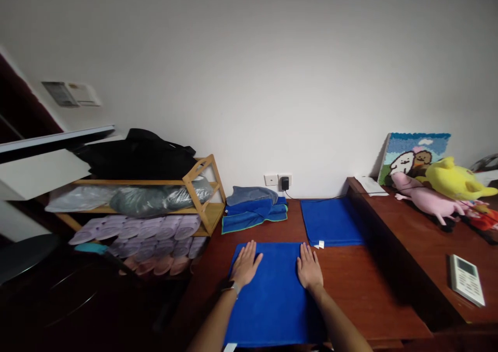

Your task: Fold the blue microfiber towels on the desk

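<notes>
A blue towel (pixel 274 295) lies spread flat on the wooden table (pixel 350 279) in front of me, a white tag at its near left corner. My left hand (pixel 246 265) rests palm down on its far left part, fingers stretched out. On the far right part lies my right hand (pixel 309 268), also flat with the fingers extended. Neither hand grips anything. Behind the right hand sits another blue towel (pixel 330 220), laid flat with a white tag at its near edge. Beyond my left hand is a loose pile of blue and grey towels (pixel 252 209) against the wall.
Left of the table stands a wooden rack (pixel 212 201) with a black bag (pixel 143 155) and rows of slippers (pixel 143 227). A raised surface on the right holds plush toys (pixel 431 196), a picture (pixel 416 152) and a white keypad device (pixel 467 279). A black plug (pixel 285 183) with a cable is in the wall.
</notes>
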### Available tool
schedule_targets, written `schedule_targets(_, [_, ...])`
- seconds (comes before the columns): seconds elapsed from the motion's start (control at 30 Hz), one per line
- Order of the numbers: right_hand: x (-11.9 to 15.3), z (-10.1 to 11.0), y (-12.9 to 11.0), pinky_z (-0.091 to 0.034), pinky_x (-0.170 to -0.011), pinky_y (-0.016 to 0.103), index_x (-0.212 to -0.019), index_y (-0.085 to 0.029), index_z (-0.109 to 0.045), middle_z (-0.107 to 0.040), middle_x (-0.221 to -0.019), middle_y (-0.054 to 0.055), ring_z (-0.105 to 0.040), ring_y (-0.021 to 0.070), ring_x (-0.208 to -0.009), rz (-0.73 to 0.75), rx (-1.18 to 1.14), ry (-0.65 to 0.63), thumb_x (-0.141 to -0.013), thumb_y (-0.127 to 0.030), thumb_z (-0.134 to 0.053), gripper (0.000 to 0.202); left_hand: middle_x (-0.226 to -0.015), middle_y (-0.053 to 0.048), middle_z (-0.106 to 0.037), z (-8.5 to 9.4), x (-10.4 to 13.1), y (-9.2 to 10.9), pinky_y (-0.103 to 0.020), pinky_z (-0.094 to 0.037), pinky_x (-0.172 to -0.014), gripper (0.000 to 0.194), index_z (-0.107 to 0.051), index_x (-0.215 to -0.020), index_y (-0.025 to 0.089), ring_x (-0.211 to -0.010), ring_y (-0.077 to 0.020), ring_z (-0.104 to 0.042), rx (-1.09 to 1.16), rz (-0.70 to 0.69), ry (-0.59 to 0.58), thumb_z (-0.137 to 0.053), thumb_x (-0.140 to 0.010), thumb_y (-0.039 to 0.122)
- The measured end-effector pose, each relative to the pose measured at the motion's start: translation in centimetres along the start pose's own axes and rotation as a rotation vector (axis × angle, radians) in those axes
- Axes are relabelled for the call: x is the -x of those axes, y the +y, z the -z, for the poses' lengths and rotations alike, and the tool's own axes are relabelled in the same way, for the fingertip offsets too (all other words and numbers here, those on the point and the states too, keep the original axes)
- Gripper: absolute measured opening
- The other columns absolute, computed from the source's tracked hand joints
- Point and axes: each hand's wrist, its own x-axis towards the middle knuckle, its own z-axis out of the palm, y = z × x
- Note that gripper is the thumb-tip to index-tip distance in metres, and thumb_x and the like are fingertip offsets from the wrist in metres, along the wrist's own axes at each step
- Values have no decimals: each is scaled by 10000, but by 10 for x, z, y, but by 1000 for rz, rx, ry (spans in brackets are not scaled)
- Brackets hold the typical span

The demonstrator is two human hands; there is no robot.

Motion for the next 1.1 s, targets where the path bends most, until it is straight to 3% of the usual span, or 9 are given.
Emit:
schedule_targets(0.07, [0,-2,1,-24,-1281,380,-1632,-128,-137,-123,-1708,13,-39,164,-1583,-1,2,1,-1035,-400,-118,657,-1681,-101,-288,4,6,-28,-483,-231,-1268,734,-155,-1636,181,-1563,-245,-241,-20,44,2,-193,-1038,605])
schedule_targets(0.17, [-1,-4,2,-23,-1282,377,-1633,-135,-139,-125,-1707,4,-42,157,-1582,-1,15,1,-1033,-409,-117,660,-1688,-100,-272,2,13,-45,-480,-251,-1260,732,-163,-1636,185,-1564,-250,-235,-18,61,19,-200,-1037,604])
schedule_targets(0.5, [0,-1,-2,-49,-1281,364,-1631,-116,-136,-110,-1709,7,-45,165,-1582,-12,54,-17,-1030,-396,-118,663,-1679,-116,-294,5,16,-39,-453,-238,-1269,752,-282,-1609,138,-1562,-239,-244,9,76,44,-175,-1030,605])
schedule_targets(0.87, [1,6,-4,-36,-1282,375,-1631,-132,-143,-124,-1707,10,-52,160,-1582,-11,-20,-1,-1029,-381,-142,651,-1659,-104,-353,5,13,-44,-506,-247,-1262,691,-229,-1628,190,-1542,-256,-302,-77,44,56,-236,-1034,542])
schedule_targets(0.97, [2,9,-5,-33,-1280,371,-1630,-143,-164,-124,-1706,10,-51,164,-1582,-3,-45,0,-1029,-381,-162,646,-1663,-110,-342,9,11,-22,-506,-236,-1271,672,-198,-1633,174,-1545,-250,-292,-86,34,107,-216,-1045,499])
schedule_targets(1.1, [2,11,-4,-29,-1280,372,-1628,-128,-159,-108,-1706,17,-51,164,-1582,-1,-59,5,-1027,-363,-151,646,-1684,-86,-295,6,2,57,-470,-229,-1283,649,-194,-1634,176,-1563,-219,-241,-17,-131,106,-165,-1061,479])
